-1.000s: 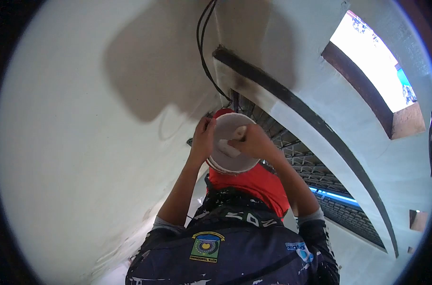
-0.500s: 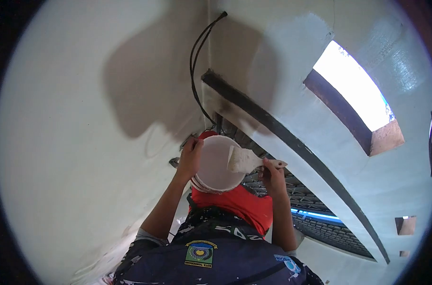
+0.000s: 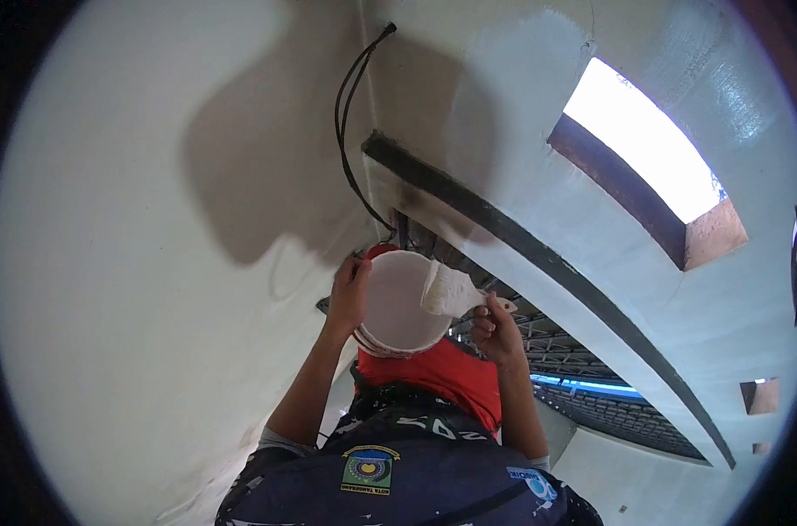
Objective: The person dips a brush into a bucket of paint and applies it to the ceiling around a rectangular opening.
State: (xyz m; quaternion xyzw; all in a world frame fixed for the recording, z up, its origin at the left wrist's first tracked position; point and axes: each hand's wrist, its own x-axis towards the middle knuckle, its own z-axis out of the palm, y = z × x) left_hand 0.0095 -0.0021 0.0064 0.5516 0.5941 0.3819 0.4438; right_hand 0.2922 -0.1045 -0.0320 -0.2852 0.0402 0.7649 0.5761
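A white round bucket is held up in front of my body, its open top facing me and its inside pale. My left hand grips the bucket's left rim, fingers closed on it. At the right, my right hand is closed round the handle of a wide brush. The brush head, coated in whitish paint, points left and overlaps the bucket's right rim.
Two black cables hang down the wall corner. A dark curved strip crosses the right wall, which has a bright opening. A plain pale wall stands at the left. Dark roof-like slats show below the strip.
The brush has tilted slightly, its handle end shifting left and down with my right hand. The cables, strip and opening have shifted slightly left and up in view; the bucket has hardly moved.
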